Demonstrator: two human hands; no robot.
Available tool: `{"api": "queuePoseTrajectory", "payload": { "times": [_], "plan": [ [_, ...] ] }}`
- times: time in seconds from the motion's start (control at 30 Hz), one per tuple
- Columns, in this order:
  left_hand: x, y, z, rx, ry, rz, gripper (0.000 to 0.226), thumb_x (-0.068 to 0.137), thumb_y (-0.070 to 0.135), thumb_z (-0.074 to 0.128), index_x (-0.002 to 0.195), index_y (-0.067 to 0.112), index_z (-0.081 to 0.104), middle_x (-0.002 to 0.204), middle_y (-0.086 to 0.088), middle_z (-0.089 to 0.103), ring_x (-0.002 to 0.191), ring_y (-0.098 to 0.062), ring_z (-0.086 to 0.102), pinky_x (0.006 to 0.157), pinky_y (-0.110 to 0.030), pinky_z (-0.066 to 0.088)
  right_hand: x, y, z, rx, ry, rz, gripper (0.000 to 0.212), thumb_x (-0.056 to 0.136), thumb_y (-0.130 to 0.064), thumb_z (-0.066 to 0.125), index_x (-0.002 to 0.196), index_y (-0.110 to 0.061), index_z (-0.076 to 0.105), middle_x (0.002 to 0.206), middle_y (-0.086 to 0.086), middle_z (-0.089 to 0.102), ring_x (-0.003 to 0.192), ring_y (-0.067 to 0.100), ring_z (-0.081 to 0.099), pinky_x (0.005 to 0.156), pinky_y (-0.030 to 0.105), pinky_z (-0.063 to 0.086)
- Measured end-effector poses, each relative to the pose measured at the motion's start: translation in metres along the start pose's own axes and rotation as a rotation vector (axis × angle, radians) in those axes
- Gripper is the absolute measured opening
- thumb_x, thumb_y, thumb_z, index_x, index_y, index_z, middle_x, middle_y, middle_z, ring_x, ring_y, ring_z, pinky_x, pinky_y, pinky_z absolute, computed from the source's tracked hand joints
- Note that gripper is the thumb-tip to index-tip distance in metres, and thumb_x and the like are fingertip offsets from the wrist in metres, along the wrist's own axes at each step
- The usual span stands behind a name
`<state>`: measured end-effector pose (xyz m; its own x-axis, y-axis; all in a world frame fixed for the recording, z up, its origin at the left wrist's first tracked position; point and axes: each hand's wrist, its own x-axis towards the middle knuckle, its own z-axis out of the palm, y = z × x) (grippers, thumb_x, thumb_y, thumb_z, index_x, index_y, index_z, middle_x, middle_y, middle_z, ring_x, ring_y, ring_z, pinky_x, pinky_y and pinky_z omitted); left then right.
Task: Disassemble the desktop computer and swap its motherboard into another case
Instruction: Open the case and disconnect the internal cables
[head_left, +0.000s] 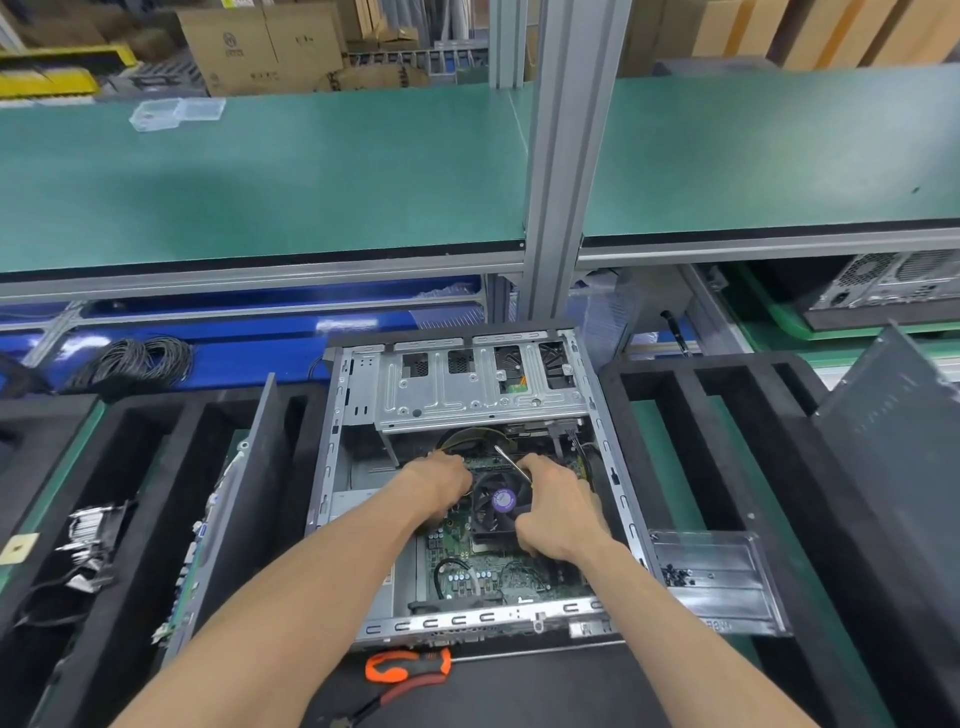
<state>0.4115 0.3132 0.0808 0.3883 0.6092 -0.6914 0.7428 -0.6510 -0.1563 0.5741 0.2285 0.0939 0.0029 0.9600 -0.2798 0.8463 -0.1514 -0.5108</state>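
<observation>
Grip: my right hand holds a screwdriver; left hand curled, contents unclear; both beside fan in case.

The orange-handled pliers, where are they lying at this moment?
In the head view the orange-handled pliers lie on the black mat at the bottom centre, just in front of the open computer case, between the person's two forearms; neither hand touches them.

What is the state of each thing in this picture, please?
computer case: open, side panel off
motherboard: still inside the case
CPU fan: still mounted on the motherboard
left hand: reaching in beside the fan
right hand: holds a screwdriver
orange pliers: lying unused
</observation>
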Motion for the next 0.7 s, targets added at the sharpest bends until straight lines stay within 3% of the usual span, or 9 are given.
{"api": "queuePoseTrajectory", "payload": {
  "times": [0.07, 0.17, 0.3, 0.4, 0.47, 0.57, 0.63, 0.7],
  "plan": [
    [-0.001, 0.0, 0.0, -0.01, 0.007, -0.006, 0.035, 0.086, 0.002, 0.07, 0.064, 0.011, 0.045, 0.074, -0.005, 0.048, 0.071, -0.026, 0.054, 0.068, -0.033, 0.048, 0.0, 0.001, 0.0, -0.003, 0.0, -0.001, 0.078, 0.048, -0.017, 0.063, 0.123, -0.03, 0.05, 0.096, -0.014, 0.05, 0.081, 0.023, 0.053, 0.06, 0.029, 0.037],
    [-0.003, 0.0, -0.001, -0.015, 0.008, -0.003, 0.037, 0.083, 0.007, 0.075, 0.065, 0.013, 0.043, 0.071, -0.003, 0.04, 0.073, -0.025, 0.051, 0.068, -0.033, 0.047, 0.0, 0.001, 0.001, -0.003, 0.0, -0.003, 0.078, 0.049, -0.015, 0.062, 0.124, -0.03, 0.05, 0.098, -0.014, 0.053, 0.082, 0.023, 0.055, 0.062, 0.03, 0.038],
    [-0.002, -0.003, -0.001, -0.037, 0.017, -0.011, 0.034, 0.08, 0.011, 0.078, 0.065, 0.014, 0.048, 0.072, -0.002, 0.045, 0.063, -0.018, 0.048, 0.063, -0.032, 0.047, 0.0, 0.0, 0.0, 0.008, -0.013, 0.01, 0.076, 0.047, -0.015, 0.062, 0.121, -0.031, 0.05, 0.089, -0.016, 0.05, 0.081, 0.023, 0.058, 0.055, 0.026, 0.035],
    [-0.006, -0.008, -0.005, -0.047, 0.057, -0.008, 0.035, 0.079, 0.022, 0.081, 0.067, 0.013, 0.049, 0.072, -0.001, 0.049, 0.071, -0.021, 0.055, 0.058, -0.032, 0.046, 0.001, 0.001, 0.0, 0.014, -0.019, 0.016, 0.078, 0.045, -0.016, 0.063, 0.12, -0.031, 0.049, 0.089, -0.016, 0.049, 0.082, 0.023, 0.059, 0.053, 0.025, 0.034],
    [-0.011, -0.011, -0.007, -0.033, 0.082, -0.011, 0.027, 0.08, 0.024, 0.081, 0.08, 0.01, 0.058, 0.074, -0.002, 0.05, 0.075, -0.023, 0.056, 0.056, -0.033, 0.044, 0.001, 0.0, 0.0, 0.026, -0.025, 0.015, 0.078, 0.044, -0.016, 0.063, 0.119, -0.031, 0.049, 0.086, -0.017, 0.049, 0.08, 0.022, 0.059, 0.052, 0.024, 0.034],
    [-0.017, -0.013, -0.004, -0.025, 0.14, -0.031, 0.021, 0.086, 0.017, 0.071, 0.104, 0.009, 0.063, 0.088, -0.005, 0.054, 0.076, -0.025, 0.052, 0.062, -0.037, 0.043, -0.001, -0.001, -0.002, 0.058, -0.03, 0.017, 0.075, 0.041, -0.014, 0.067, 0.11, -0.035, 0.048, 0.078, -0.017, 0.05, 0.069, 0.015, 0.055, 0.047, 0.023, 0.032],
    [-0.024, -0.014, -0.004, -0.052, 0.174, -0.056, 0.017, 0.089, 0.011, 0.058, 0.106, 0.011, 0.06, 0.102, -0.009, 0.055, 0.079, -0.027, 0.049, 0.066, -0.04, 0.042, -0.002, -0.001, -0.002, 0.088, -0.036, 0.015, 0.076, 0.039, -0.013, 0.07, 0.107, -0.038, 0.048, 0.076, -0.016, 0.053, 0.065, 0.008, 0.053, 0.046, 0.023, 0.034],
    [-0.032, -0.015, -0.005, -0.106, 0.189, -0.071, 0.014, 0.089, 0.006, 0.049, 0.1, 0.012, 0.056, 0.1, -0.011, 0.052, 0.08, -0.028, 0.048, 0.068, -0.04, 0.042, -0.002, -0.001, -0.002, 0.116, -0.036, 0.013, 0.079, 0.036, -0.013, 0.074, 0.107, -0.039, 0.049, 0.075, -0.014, 0.058, 0.066, 0.008, 0.055, 0.047, 0.023, 0.039]
  ]
}}
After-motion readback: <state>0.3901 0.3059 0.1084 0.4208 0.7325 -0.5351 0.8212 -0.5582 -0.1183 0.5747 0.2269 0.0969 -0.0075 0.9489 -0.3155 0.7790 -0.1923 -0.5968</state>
